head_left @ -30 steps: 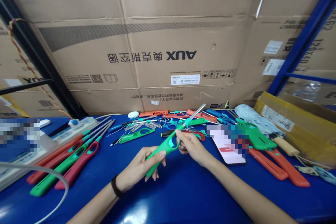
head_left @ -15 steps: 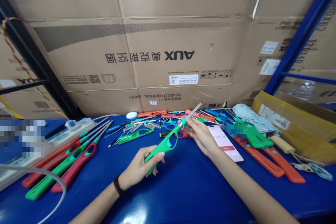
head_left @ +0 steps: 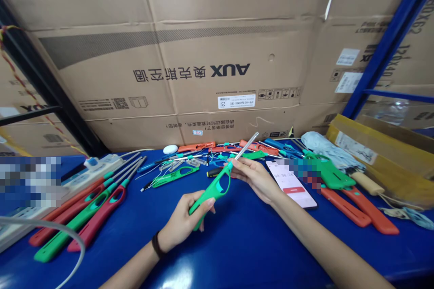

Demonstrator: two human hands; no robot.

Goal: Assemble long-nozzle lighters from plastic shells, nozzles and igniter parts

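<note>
My left hand (head_left: 186, 217) is closed round the handle of a green long-necked lighter (head_left: 213, 189), which slants up to the right and ends in a metal tube (head_left: 247, 144). My right hand (head_left: 255, 177) pinches the lighter near the base of that tube, at its teal collar. Both hands hover just above the blue table (head_left: 237, 244). A phone (head_left: 291, 184) with a timer on its screen lies right of my right hand.
Assembled red and green lighters (head_left: 84, 210) lie in a row at the left beside a white power strip (head_left: 98, 165). Loose lighter parts (head_left: 203, 156) are scattered at the back. Red shells (head_left: 359, 210), a folded umbrella (head_left: 335, 156) and cardboard boxes (head_left: 203, 54) are nearby.
My right hand slid up from the lighter's trigger loop to the base of the metal tube. The left hand kept its grip on the handle and shifted slightly.
</note>
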